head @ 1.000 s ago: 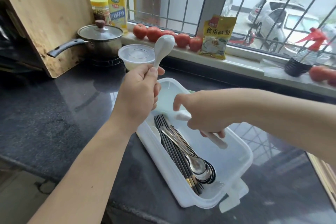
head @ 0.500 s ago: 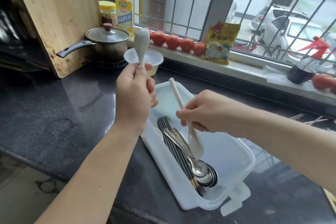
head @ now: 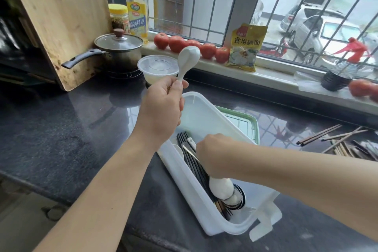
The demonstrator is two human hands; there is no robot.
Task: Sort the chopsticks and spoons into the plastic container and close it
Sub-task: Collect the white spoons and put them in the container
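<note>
The right hand (head: pixel 212 157) was down inside the plastic container (head: pixel 206 114), fingers curled round a white spoon (head: pixel 222 189) whose bowl rested on the metal spoons (head: pixel 238 200) at the near end, beside the dark chopsticks (head: pixel 192 157) lying along the left wall. The left hand (head: pixel 161 108) gripped a second white spoon (head: pixel 187 57) by its handle, bowl up, above the container's far end. The risk, as I judged it, was the stack: a smooth spoon set on rounded metal bowls could slide off or sit too high for the lid to close, and the raised spoon, held only at its handle tip, could slip and strike the counter. More loose chopsticks (head: pixel 335 139) lay well apart on the right, so sorting looked unfinished. A green-rimmed lid (head: pixel 253 127) lay just behind the container on the dark polished stone counter (head: pixel 61 129). Beyond stood a lidded saucepan (head: pixel 118 49), a clear tub (head: pixel 157 67), a wooden board (head: pixel 61 16), bottles, tomatoes (head: pixel 192 46) and a yellow packet (head: pixel 246 47) on the barred window's sill
</note>
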